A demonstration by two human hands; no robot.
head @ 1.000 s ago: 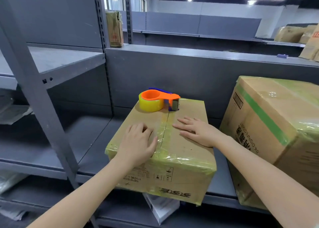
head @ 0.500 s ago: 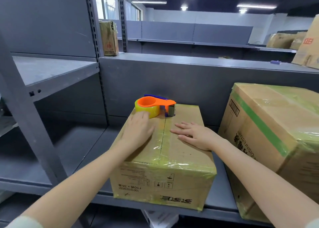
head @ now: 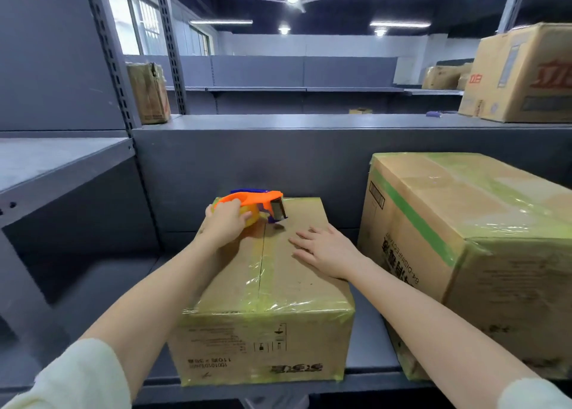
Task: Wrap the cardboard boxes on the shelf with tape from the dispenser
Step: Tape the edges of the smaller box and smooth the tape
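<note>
Head view: the left hand (head: 226, 224) curls round the tape dispenser (head: 258, 197) at the far end of the cardboard box (head: 278, 288) on the shelf (head: 368, 331). The right hand (head: 328, 250) lies flat on top. Steady the box and draw the tape straight toward the near edge.

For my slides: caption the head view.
Person's left hand grips the orange plastic tape dispenser over a small taped cardboard box; right hand rests flat on it.

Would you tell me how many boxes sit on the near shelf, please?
2: a small box at the centre, and a larger box to its right. The frame cuts the right end of the shelf, so more may be hidden.
</note>
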